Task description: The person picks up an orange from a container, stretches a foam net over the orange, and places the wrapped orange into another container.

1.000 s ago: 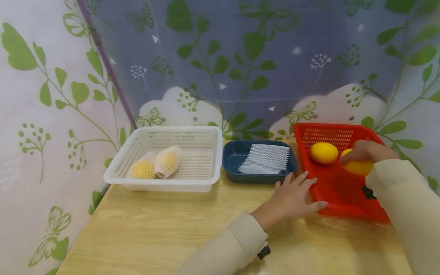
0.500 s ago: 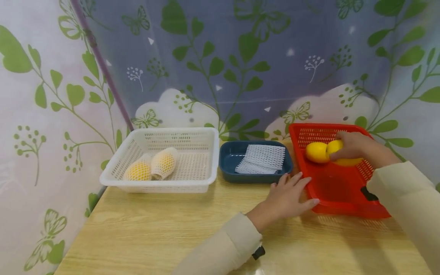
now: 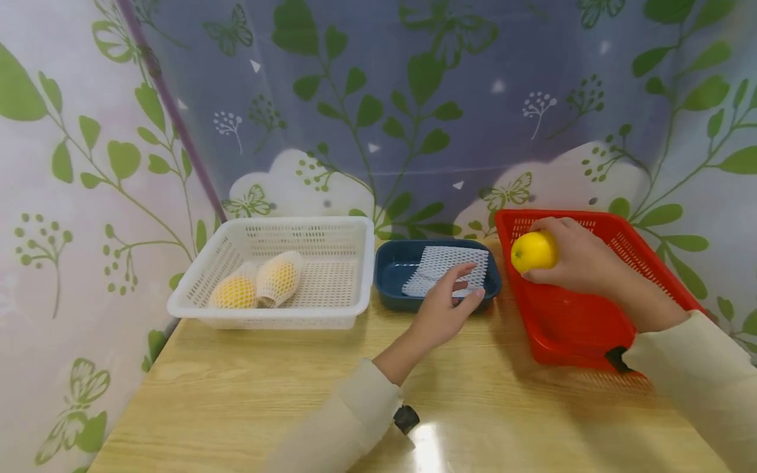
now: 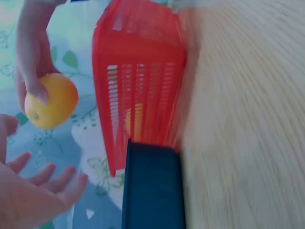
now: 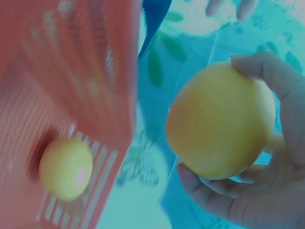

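Note:
My right hand point(image 3: 576, 256) holds a yellow citrus fruit point(image 3: 534, 252) above the left side of the red basket point(image 3: 544, 341). Thumb and fingers wrap its sides in the right wrist view. Another yellow fruit point(image 5: 66, 168) lies inside that basket; the head view hides it behind the hand and held fruit. My left hand point(image 3: 440, 309) hovers at the front of the dark blue tray point(image 3: 393, 266), fingers spread and holding nothing. White foam net sleeves point(image 3: 432, 269) lie flat in the tray, partly covered by the left fingers. Whether those fingers touch the sleeves I cannot tell.
At the left stands a white basket point(image 3: 272, 314) with two net-wrapped yellow fruits point(image 3: 279, 279) in its left half. All three containers line the back of the wooden table point(image 3: 254, 387), before a leaf-patterned curtain point(image 3: 331, 98).
The right hand has lifted a fruit from the red basket and brought it left. My left hand has left the basket's rim and moved left to the blue tray.

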Demonstrator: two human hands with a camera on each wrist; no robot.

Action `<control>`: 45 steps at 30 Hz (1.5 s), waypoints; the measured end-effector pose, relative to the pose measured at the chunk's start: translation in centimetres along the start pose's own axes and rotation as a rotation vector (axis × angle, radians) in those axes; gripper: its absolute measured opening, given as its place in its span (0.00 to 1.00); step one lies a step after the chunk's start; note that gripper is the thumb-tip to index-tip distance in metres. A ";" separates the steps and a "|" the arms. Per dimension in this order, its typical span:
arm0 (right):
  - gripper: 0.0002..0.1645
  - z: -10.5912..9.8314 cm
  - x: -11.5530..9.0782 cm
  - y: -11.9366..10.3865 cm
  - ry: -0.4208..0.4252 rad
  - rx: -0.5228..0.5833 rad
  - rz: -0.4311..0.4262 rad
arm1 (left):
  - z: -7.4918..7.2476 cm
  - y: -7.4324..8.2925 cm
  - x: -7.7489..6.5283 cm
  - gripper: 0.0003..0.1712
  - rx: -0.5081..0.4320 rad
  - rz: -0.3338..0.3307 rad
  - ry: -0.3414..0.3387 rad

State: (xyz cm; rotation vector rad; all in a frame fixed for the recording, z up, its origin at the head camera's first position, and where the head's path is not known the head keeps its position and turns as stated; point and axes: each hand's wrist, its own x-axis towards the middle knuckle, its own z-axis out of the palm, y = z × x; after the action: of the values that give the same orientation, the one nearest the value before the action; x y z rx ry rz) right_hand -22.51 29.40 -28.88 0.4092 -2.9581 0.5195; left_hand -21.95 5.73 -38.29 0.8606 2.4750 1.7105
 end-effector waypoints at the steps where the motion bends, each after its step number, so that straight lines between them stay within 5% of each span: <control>1: 0.42 0.2 -0.2 -0.5 0.017 0.031 -0.014 | -0.5 0.0 -0.2 0.29 -0.043 0.017 0.009; 9: 0.38 1.9 -1.9 -2.9 -0.060 0.518 -0.056 | -3.4 0.6 -1.8 0.37 -0.191 0.106 -0.012; 13: 0.35 3.8 -2.5 -4.0 -0.123 0.787 -0.061 | -4.2 0.7 -2.7 0.42 -0.158 0.116 -0.045; 18: 0.35 6.5 -3.1 -5.2 -0.184 0.955 -0.043 | -4.2 0.4 -3.9 0.47 -0.073 0.145 -0.086; 32: 0.37 12.1 -4.0 -7.5 -0.307 1.155 0.051 | -4.5 -1.7 -6.7 0.42 -0.010 0.100 -0.076; 45: 0.39 15.6 -4.3 -7.9 -0.393 1.055 0.166 | -4.8 -3.9 -8.9 0.39 -0.033 -0.121 -0.200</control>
State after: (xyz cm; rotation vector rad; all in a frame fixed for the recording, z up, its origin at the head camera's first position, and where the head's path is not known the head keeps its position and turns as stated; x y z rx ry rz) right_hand -17.14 17.86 -41.57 0.3534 -2.7699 2.2336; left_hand -17.59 -3.27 -42.35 0.8167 2.3121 1.5408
